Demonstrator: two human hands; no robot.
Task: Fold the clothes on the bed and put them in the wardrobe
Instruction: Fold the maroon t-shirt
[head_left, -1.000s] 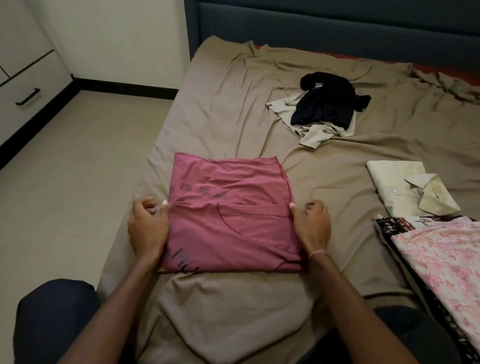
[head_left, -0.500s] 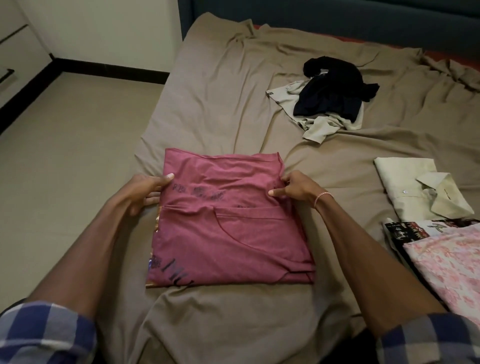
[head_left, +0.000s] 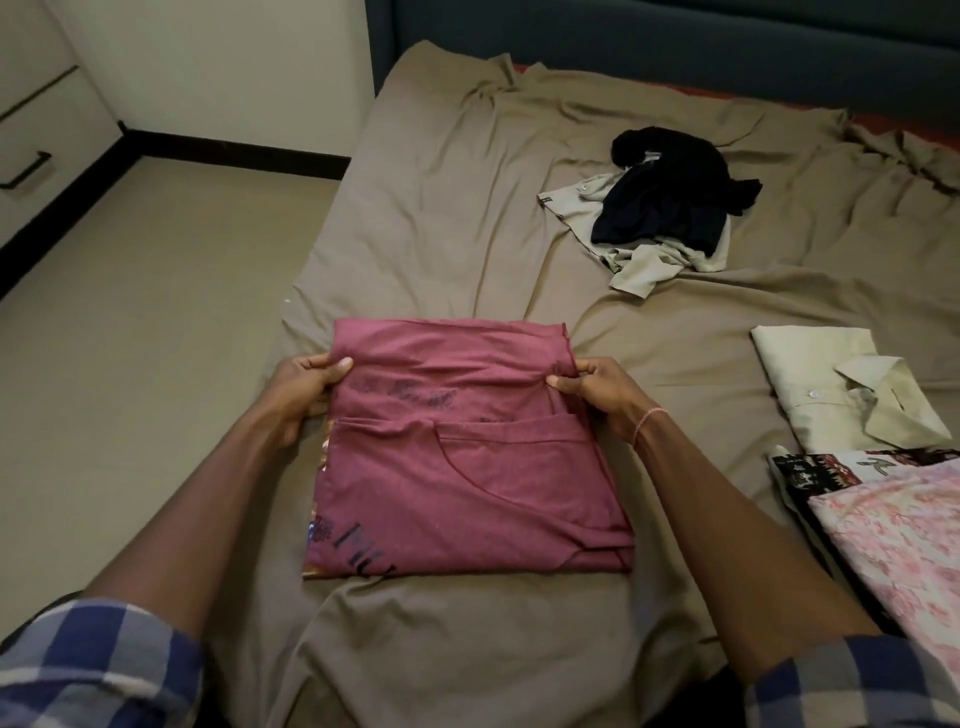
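a person's left hand (head_left: 306, 387) and right hand (head_left: 597, 395) pinch the side edges of a part-folded maroon t-shirt (head_left: 467, 483) at the centre of the frame, on the near part of the brown bed sheet (head_left: 441, 208). each thumb lies on top of the cloth with the fingers curled under the edge. the far half of the shirt looks ready to be brought over the near half. to do it well, both sides should lift evenly, the far hem should land square on the near hem, and the fold should then be pressed flat so the loose layers at the lower right do not slide out.

a second earlier both hands lay further down the frame, at the middle of the shirt's sides, with fingers curled beside the cloth. they have since moved up to the far half and taken hold, and the fabric there now ripples between them.

a black garment (head_left: 670, 192) lies heaped on a beige one (head_left: 644, 265) at upper right, unfolded. a folded cream shirt (head_left: 841, 395) and a pink floral cloth (head_left: 904, 551) lie at right. a white cabinet (head_left: 26, 171) stands at upper left.
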